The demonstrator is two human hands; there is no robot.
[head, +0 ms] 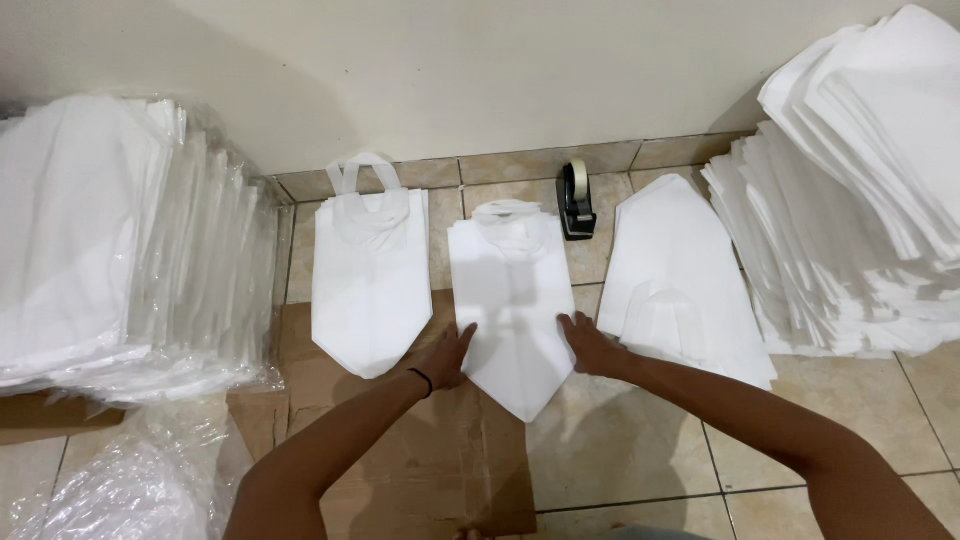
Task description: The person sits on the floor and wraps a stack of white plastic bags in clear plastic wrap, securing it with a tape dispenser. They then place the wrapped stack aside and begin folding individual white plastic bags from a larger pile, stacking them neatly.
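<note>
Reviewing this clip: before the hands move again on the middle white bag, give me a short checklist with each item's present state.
1. Both hands on the middle bag: ok; left hand presses its left edge, right hand its right edge.
2. Bag lies flat: ok, on cardboard and tiled floor, pointed end toward the person.
3. Handles tucked: cannot tell; they look folded at the top edge.
4. Clear of the left bag: ok, a gap shows between them.
5. Clear of the small bag pile to the right: ok, apart.
6. Tape dispenser within sight: ok, standing by the wall, untouched.
</note>
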